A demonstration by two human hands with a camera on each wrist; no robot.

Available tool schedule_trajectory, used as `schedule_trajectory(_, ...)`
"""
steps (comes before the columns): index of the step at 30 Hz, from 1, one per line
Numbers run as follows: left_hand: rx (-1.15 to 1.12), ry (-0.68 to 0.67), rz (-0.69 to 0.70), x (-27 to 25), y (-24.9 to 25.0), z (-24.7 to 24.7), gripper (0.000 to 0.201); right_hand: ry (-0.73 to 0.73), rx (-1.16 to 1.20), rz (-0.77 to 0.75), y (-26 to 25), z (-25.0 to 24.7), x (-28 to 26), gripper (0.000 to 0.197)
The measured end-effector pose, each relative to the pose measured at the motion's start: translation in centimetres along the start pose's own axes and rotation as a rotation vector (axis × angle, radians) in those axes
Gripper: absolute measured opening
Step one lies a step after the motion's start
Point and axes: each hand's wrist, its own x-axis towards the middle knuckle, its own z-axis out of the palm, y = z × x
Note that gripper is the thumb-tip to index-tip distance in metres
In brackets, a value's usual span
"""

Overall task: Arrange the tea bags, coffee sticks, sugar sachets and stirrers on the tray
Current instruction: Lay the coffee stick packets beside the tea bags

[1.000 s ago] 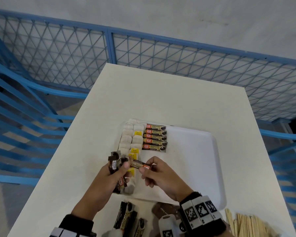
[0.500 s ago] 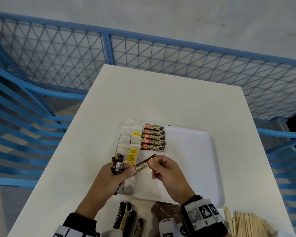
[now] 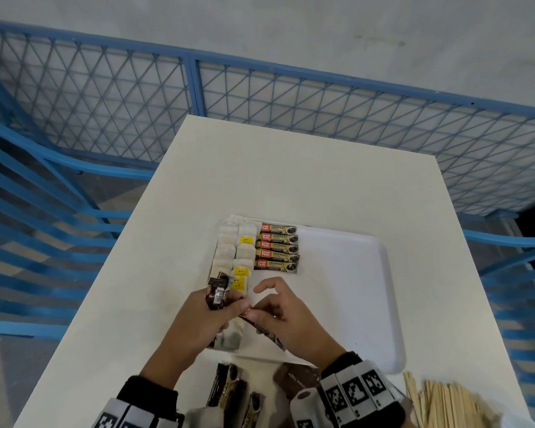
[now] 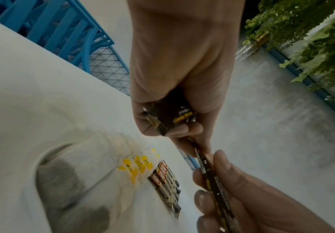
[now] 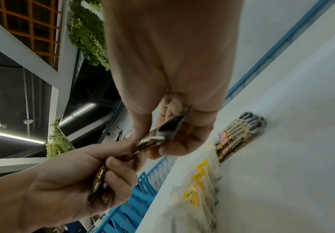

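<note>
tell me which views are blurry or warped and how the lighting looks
Head view: sharp in the middle, the sticks' print readable, blue railing bowed by the wide lens, light even and soft. Left wrist view: tea bags close to the lens smeared, dim, table edge tilted. Right wrist view: strongly tilted, left hand soft, ceiling strip lights glaring against a dark background.

Five coffee sticks (image 3: pixel 278 250) lie in one column on the single white tray (image 3: pixel 352 288), and one more coffee stick (image 3: pixel 261 327) is pinched between the two hands. Tea bags (image 3: pixel 235 251) sit in two columns along the tray's left edge, too overlapped to count, with three yellow tags (image 3: pixel 241 274) showing. Near the bench's near edge at least three dark sticks (image 3: pixel 229 390) lie loose, and the wooden stirrers (image 3: pixel 442 403) form one heap, uncountable.
</note>
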Motion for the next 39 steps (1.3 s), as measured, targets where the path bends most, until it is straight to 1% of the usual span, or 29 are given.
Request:
schedule_trajectory(3,-0.039,0.062,0.009,0.2,-0.4,-0.4,0.004,0.0,0.043,0.084,0.2,-0.4,-0.1,0.03)
schedule_trajectory(5,-0.083,0.135,0.011,0.3,-0.7,-0.8,0.005,-0.002,0.084,0.148,0.5,-0.8,-0.3,0.022)
schedule_trajectory(7,-0.115,0.185,0.014,0.4,-1.0,-1.4,0.005,0.042,0.195,0.199,0.8,-1.2,-0.4,0.009)
schedule_trajectory(8,-0.121,0.196,0.015,0.4,-1.1,-1.6,0.006,0.078,0.243,0.213,1.0,-1.4,-0.5,0.005)
schedule_trajectory(10,-0.118,0.198,0.021,0.4,-1.3,-1.9,0.007,0.138,0.299,0.228,1.3,-1.5,-0.5,0.003)
schedule_trajectory(15,-0.106,0.173,0.02,0.4,-1.5,-1.8,0.005,0.167,0.39,0.231,1.2,-1.0,-0.1,0.004)
schedule_trajectory(21,-0.075,0.227,0.028,0.4,-2.0,-1.4,0.008,0.265,0.333,0.206,1.3,-1.0,0.5,0.004)
schedule_trajectory(25,-0.094,0.165,-0.009,0.2,-2.0,-1.1,0.006,0.281,0.304,0.231,1.7,-1.5,0.9,0.008)
schedule_trajectory(27,-0.11,0.142,-0.015,0.2,-2.1,-1.4,0.009,0.324,0.3,0.275,1.9,-2.4,1.1,0.009)
schedule_trajectory(30,-0.266,0.172,-0.066,0.2,-2.2,-2.1,0.015,0.436,0.244,0.348,2.6,-4.2,1.5,0.01)
schedule_trajectory(33,-0.418,0.208,-0.143,0.3,-2.4,-2.3,0.008,0.511,0.175,0.39,3.6,-5.6,2.1,0.012)
schedule_trajectory(36,-0.516,0.205,-0.158,0.3,-2.4,-2.3,0.01,0.531,0.117,0.415,4.2,-6.0,3.1,0.013)
schedule_trajectory(39,-0.528,0.175,-0.149,0.3,-2.2,-2.0,0.009,0.534,0.029,0.421,4.8,-5.8,4.1,0.005)
